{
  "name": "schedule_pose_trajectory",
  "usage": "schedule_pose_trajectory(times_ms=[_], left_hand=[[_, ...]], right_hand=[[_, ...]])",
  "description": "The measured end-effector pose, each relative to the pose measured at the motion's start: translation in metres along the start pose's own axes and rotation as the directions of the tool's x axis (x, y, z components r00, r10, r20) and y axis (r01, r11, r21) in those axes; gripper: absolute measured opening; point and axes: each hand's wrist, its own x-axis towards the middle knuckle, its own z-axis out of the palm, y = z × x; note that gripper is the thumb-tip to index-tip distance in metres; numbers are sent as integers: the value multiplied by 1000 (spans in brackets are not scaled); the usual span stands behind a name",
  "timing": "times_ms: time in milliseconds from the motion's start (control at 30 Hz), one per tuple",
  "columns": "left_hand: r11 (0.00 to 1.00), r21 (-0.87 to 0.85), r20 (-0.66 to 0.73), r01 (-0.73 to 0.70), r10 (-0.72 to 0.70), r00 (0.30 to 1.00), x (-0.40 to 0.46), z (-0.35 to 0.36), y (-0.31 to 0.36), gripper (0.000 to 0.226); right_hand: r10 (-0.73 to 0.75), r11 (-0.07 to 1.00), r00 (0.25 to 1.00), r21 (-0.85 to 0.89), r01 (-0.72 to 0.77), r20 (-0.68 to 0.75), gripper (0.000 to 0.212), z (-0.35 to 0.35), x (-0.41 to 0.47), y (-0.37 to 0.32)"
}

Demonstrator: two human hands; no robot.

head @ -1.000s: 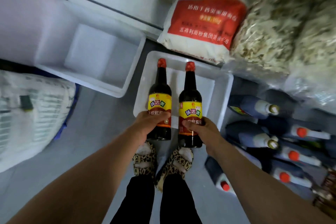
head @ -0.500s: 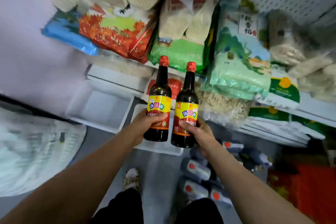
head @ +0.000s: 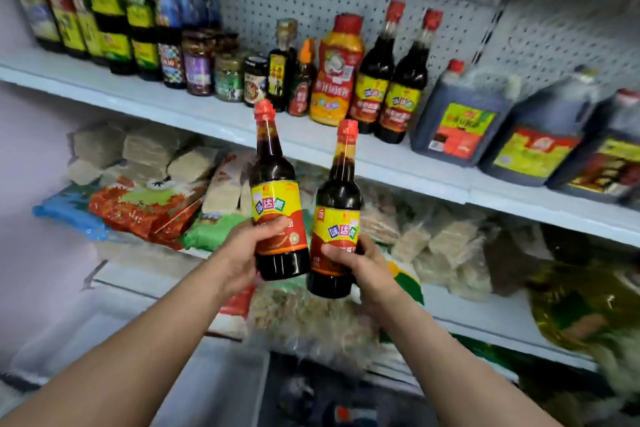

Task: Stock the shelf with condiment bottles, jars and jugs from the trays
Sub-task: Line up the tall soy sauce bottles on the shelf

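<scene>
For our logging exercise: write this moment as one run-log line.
left hand: grips left bottle | right hand: grips right bottle | both upright, below condiment shelf | not yet placed

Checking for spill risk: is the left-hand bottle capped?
Capped: a red cap tops the bottle the left hand holds.

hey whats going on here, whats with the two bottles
A person is stocking a store shelf. The left hand grips one dark sauce bottle and the right hand grips a matching second bottle, both upright with red caps and raised in front of the condiment shelf. Neither bottle is on the shelf yet. Two bottles that look the same already stand there, between a yellow squeeze bottle and some dark jugs, with bare shelf in front of them.
</scene>
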Motion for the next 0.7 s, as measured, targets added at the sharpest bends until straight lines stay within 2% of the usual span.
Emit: schedule_pose_trajectory(times_ms=[200,433,533,600,700], left_hand=[[994,44,102,-102,97,990,5,99,46,51],[958,104,118,-269,257,959,81,147,93,75],[936,126,132,-329,313,941,129,154,102,76],[924,154,131,-351,332,934,158,155,106,77],[918,182,144,-353,330,933,193,153,107,92]], right_hand=[[-183,980,981,66,187,-60,45,-78,7,-89],[-339,911,920,175,373,-195,55,-108,60,-146],[-385,902,884,95,422,-265,65,-110,90,-157],[-389,906,868,41,420,-310,58,-110,110,-159],[-385,917,869,-18,399,-311,49,-103,137,-157]])
